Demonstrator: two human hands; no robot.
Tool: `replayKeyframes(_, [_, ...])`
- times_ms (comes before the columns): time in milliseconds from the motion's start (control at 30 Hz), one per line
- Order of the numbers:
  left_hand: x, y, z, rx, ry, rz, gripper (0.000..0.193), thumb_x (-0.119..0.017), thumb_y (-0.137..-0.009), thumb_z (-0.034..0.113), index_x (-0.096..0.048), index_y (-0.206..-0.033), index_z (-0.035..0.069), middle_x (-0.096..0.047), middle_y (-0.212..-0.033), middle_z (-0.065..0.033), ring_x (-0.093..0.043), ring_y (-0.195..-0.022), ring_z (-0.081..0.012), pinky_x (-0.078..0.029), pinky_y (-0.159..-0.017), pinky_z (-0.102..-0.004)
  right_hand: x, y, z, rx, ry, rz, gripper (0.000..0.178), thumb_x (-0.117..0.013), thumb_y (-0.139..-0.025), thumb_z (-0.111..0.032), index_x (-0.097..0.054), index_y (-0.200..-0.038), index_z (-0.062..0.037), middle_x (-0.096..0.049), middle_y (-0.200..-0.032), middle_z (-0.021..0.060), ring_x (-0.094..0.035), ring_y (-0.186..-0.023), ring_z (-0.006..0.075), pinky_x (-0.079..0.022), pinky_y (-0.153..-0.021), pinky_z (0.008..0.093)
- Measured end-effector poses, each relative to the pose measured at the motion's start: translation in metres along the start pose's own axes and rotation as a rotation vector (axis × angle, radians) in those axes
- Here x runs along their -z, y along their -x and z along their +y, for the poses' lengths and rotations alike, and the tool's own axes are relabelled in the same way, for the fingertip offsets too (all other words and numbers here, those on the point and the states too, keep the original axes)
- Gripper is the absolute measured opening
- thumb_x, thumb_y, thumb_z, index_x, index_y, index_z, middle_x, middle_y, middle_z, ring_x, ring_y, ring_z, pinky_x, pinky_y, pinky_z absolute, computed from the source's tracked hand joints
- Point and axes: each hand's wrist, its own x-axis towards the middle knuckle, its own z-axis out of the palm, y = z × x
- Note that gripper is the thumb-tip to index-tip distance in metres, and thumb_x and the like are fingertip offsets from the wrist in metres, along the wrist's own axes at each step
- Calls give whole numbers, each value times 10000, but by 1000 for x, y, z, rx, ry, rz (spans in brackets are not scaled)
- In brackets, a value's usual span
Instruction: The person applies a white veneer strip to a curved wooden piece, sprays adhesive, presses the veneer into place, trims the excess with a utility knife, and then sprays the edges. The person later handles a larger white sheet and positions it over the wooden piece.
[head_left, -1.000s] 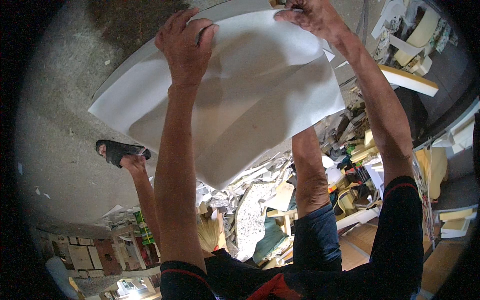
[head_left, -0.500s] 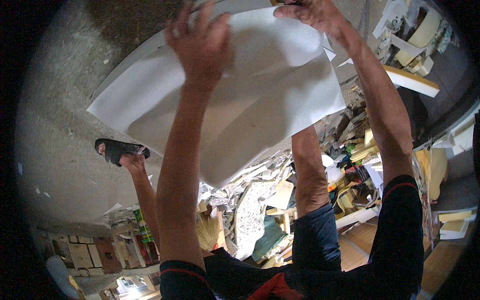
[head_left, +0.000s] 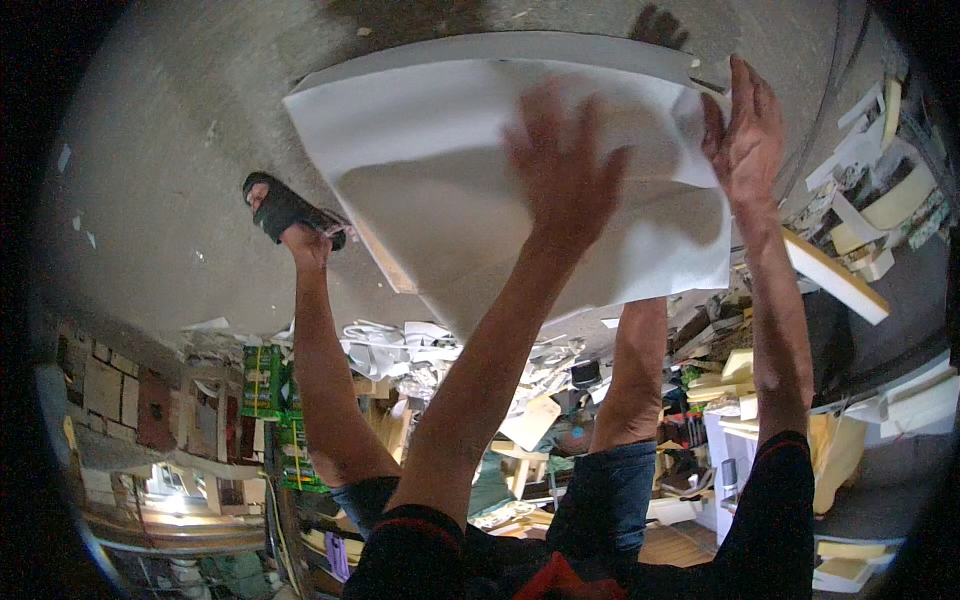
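Observation:
A large white sheet (head_left: 430, 180) lies across the floor in front of me, with soft dents and shadows over it. Along its far side shows a pale, thick edge of a slab (head_left: 480, 45) beneath. My left hand (head_left: 565, 170), smeared by motion, has its fingers spread over the sheet's middle right; whether it touches cannot be made out. At the sheet's right edge is my right hand (head_left: 748, 140), fingers stretched forward and thumb apart, nothing seen between them. A tan edge (head_left: 385, 250) peeks out under the sheet's left side.
My sandalled foot (head_left: 285, 215) stands left of the sheet on the grey concrete floor (head_left: 180, 200). Foam offcuts and scraps (head_left: 530, 420) are heaped beneath and behind me. At the right lies a long yellow-white foam strip (head_left: 835, 275). Green packages (head_left: 262, 380) are stacked at lower left.
My left hand has swept rightward over the sheet. My right hand has left the far edge, where its fingers were closed, and come to the right edge, opened. The view has shifted too.

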Motion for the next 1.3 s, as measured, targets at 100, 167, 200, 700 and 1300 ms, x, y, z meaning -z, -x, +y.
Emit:
replayKeyframes(100, [62,88,-68,543,-59,94,866,-713,-820,535,-375,-1451,48,-236,-1527,-266,-165,-1453,-417,-190,-1138,-582,-11,11,-59,67,-27,-28,799,-652,-875,-433,-323,-1479,-26,-352,-1506,215,-350,-1385,387,-249,-1129,576])
replayKeyframes(167, [93,142,-118,779,52,141,917,-706,-835,537,-306,-1478,20,-276,-1504,-287,-227,-1438,-387,-183,-1145,-580,-21,13,-95,136,-108,-89,830,-640,-874,-474,-315,-1479,-7,-288,-1546,213,-284,-1428,388,-204,-1147,598])
replayKeyframes(200, [103,165,-138,1013,237,121,930,-700,-840,547,-287,-1490,25,-295,-1494,-291,-255,-1430,-370,-185,-1144,-578,-26,11,-112,176,-136,-106,849,-636,-872,-492,-308,-1481,0,-274,-1554,211,-266,-1437,388,-205,-1146,599])
replayKeyframes(700, [90,214,-119,1667,2084,176,898,-457,-862,755,-394,-1467,95,-438,-1480,-155,-457,-1311,-365,-386,-1068,-566,-86,-52,-321,394,-118,-145,903,-530,-865,-632,-332,-1474,5,-282,-1556,206,-253,-1447,373,-169,-1140,622])
replayKeyframes(1300, [160,192,-78,1383,1572,509,677,-717,-873,430,-434,-1366,64,-548,-1249,-104,-525,-1187,-301,-466,-1016,-469,-42,-8,-117,253,56,-246,861,-506,-930,-572,-224,-1524,-16,-177,-1606,178,-154,-1495,318,-145,-1193,538])
